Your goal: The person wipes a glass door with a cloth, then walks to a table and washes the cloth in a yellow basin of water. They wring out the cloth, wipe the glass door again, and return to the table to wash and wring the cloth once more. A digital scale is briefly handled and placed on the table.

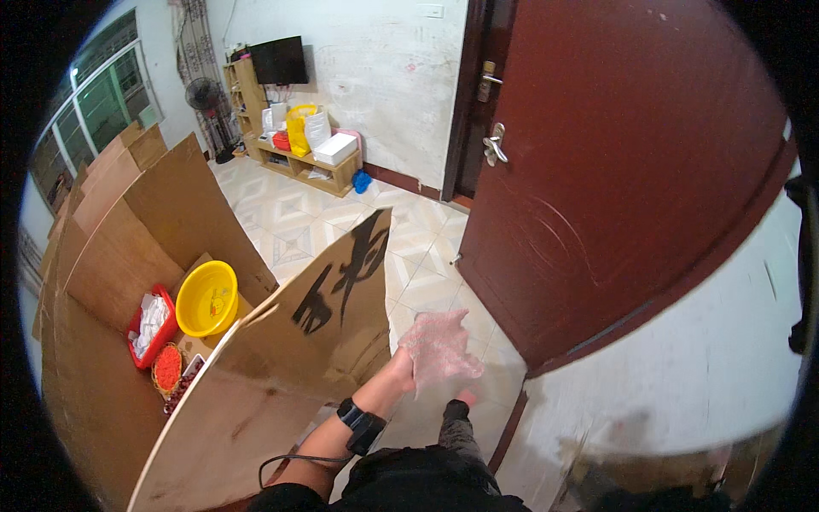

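Note:
My left hand (403,371) grips a pink cloth (441,349), which spreads out past the fingers over the tiled floor. A black band with a small device (361,425) and a cable sits on that wrist. My right hand is out of view. Left of my arm stands a tall cardboard panel (275,371) with black painted marks. Behind it, in a cardboard enclosure, are a yellow plastic basin (208,301), a red basket (157,336) holding white cloth or paper, and a small basket of orange-red material (167,366).
A dark red door (627,160) with a metal handle (496,146) stands ajar on the right. Against the far wall a low wooden TV cabinet (307,169) carries bags and white boxes. A floor fan (203,96) stands beside the curtain, and a blue bag (361,182) lies on the floor.

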A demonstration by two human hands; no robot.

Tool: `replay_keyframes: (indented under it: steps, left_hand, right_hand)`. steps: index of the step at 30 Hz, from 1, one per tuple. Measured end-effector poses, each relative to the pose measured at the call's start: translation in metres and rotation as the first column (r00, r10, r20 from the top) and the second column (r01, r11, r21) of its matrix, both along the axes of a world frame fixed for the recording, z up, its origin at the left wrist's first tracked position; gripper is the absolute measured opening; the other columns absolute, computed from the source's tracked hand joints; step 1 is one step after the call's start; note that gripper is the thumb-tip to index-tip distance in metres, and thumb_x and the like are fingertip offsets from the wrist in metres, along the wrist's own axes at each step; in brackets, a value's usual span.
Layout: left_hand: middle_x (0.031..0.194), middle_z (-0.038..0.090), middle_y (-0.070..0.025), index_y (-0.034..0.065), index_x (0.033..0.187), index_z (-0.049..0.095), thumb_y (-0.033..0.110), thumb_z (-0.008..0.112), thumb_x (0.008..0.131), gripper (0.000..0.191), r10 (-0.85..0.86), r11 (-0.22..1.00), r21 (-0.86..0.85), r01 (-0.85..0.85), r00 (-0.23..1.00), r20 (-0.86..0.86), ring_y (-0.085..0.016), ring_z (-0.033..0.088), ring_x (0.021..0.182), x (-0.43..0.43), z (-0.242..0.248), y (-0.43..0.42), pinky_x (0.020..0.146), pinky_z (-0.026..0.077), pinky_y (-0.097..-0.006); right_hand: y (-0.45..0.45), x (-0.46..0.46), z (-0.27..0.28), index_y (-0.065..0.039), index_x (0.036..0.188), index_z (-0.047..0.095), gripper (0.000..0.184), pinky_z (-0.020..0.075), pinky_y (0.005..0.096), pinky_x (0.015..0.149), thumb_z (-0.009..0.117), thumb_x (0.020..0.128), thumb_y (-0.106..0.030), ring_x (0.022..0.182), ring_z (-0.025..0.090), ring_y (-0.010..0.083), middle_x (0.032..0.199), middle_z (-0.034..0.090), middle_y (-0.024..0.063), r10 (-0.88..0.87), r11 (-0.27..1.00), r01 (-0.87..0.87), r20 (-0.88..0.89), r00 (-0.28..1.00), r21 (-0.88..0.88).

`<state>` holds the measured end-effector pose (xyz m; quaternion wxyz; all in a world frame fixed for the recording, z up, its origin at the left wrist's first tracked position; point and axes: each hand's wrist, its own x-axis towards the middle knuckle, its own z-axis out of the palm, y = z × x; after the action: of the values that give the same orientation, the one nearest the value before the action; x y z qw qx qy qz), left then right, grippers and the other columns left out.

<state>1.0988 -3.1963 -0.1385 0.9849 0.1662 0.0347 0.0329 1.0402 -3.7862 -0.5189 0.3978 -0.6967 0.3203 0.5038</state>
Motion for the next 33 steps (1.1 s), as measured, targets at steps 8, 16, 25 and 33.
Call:
replay_keyframes:
  steps: [8,16,25,33]
  left_hand:
    - [0.100,0.063,-0.0120,0.0028,0.109,0.061,0.023,0.049,0.095,0.027,0.050,-0.044,0.999,-0.001,0.999,0.003,-0.025,0.061,0.093,0.100,-0.037,0.079,0.086,0.051,-0.0359]
    - [0.098,0.064,-0.0114,-0.0014,0.103,0.059,0.011,0.054,0.088,0.020,0.638,0.341,0.931,-0.132,0.760,-0.126,-0.022,0.063,0.089,0.166,-0.020,0.119,0.077,0.053,-0.0348]
    - [0.116,0.058,-0.0311,-0.0201,0.113,0.049,0.024,0.036,0.096,0.049,0.662,0.699,0.050,-0.713,0.619,-0.422,-0.035,0.060,0.098,0.207,-0.057,0.232,0.087,0.053,-0.0374]
    - [0.112,0.064,-0.0227,-0.0116,0.114,0.056,0.014,0.040,0.094,0.036,0.939,0.118,0.993,-0.016,0.328,-0.107,-0.029,0.063,0.100,0.206,-0.035,0.306,0.086,0.054,-0.0338]
  right_hand:
    - [0.102,0.264,0.016,-0.004,0.090,0.068,0.026,0.0511,0.0427,0.074,0.058,0.089,-0.028,0.080,0.065,0.0312,0.082,0.068,0.0153,0.381,0.924,-0.382,-0.013,0.924,-0.012]
    - [0.323,0.603,0.072,-0.007,0.097,0.064,0.019,0.0506,0.0352,0.070,0.060,0.086,-0.021,0.081,0.064,0.0209,0.084,0.065,0.0063,0.775,0.434,-0.869,0.590,0.226,-0.237]
    - [0.686,0.667,0.188,-0.009,0.127,0.055,0.035,0.0506,0.0276,0.078,0.057,0.095,-0.022,0.092,0.061,0.0134,0.106,0.065,0.0024,0.722,0.384,-0.848,0.454,0.522,0.365]
    - [0.867,0.720,0.179,-0.017,0.124,0.058,0.039,0.0482,0.0358,0.088,0.059,0.093,-0.041,0.109,0.056,0.0131,0.117,0.062,-0.0005,0.983,0.102,-0.972,0.126,0.130,0.209]
